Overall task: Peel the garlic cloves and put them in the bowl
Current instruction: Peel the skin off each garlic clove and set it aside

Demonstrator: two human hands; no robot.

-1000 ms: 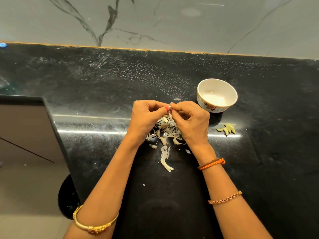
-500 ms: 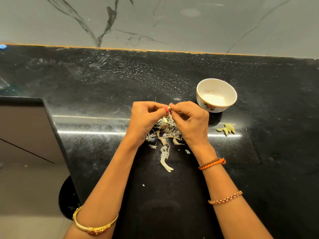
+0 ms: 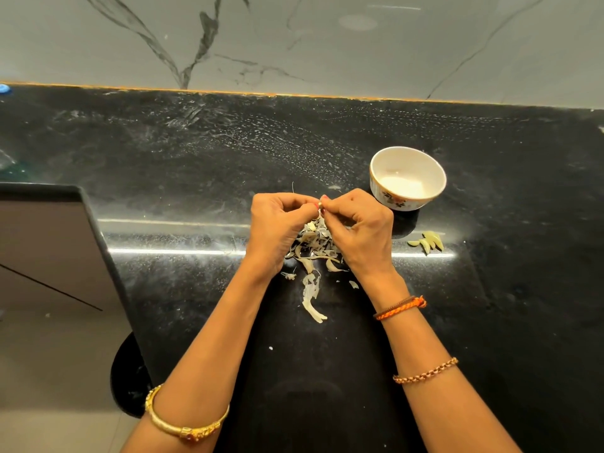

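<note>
One small pale clove (image 3: 322, 204) between fingertips

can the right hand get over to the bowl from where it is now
Probably yes: the bowl stands just beyond the right hand, with bare counter between. But that hand and the left hand pinch a garlic clove.

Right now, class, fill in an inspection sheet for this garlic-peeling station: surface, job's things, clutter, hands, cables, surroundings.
Surface: black counter, streaked with pale smears.
Job's things: white bowl, looks empty; peeled cloves lie on the counter near it; one clove pinched between both hands.
Clutter: pile of skins beneath the hands.
Hands: left hand and right hand both pinch the clove.
Cables: nothing seen.
Surroundings: marble wall behind.
</note>
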